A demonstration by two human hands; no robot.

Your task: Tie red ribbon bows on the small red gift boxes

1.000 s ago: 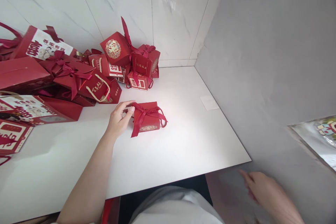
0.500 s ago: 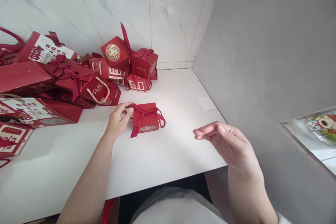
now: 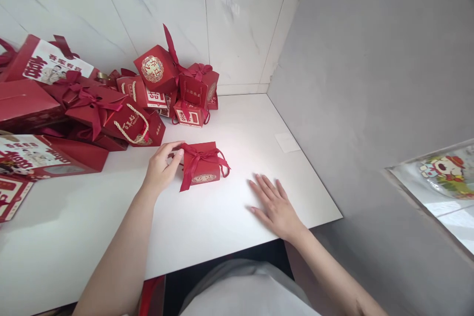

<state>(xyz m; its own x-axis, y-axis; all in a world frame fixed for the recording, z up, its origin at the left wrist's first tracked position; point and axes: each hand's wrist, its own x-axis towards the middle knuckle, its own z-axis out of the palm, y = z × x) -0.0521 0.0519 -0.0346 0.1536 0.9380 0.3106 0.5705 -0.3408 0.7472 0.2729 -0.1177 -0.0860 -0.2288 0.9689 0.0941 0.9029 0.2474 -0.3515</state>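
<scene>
A small red gift box [image 3: 202,162] with a dark red ribbon bow and a gold oval emblem rests on the white table [image 3: 218,222]. My left hand [image 3: 162,164] is at the box's left side, thumb and forefinger closed against its upper left edge; the other fingertips are partly hidden. A twisted red cord handle sticks out at the right of the box. To the right, my right hand [image 3: 274,207] lies palm down on the tabletop with fingers spread, apart from the box and holding nothing.
Red gift boxes [image 3: 122,118] with ribbons and rope handles are heaped along the left and back, against the marbled wall [image 3: 148,5]. A pale square [image 3: 287,142] lies near the table's right edge, beside a grey panel [image 3: 370,84].
My right hand has come down from the air onto the table, turning palm down and moving left. My left hand stays at the gift box. The whole view has shifted slightly.
</scene>
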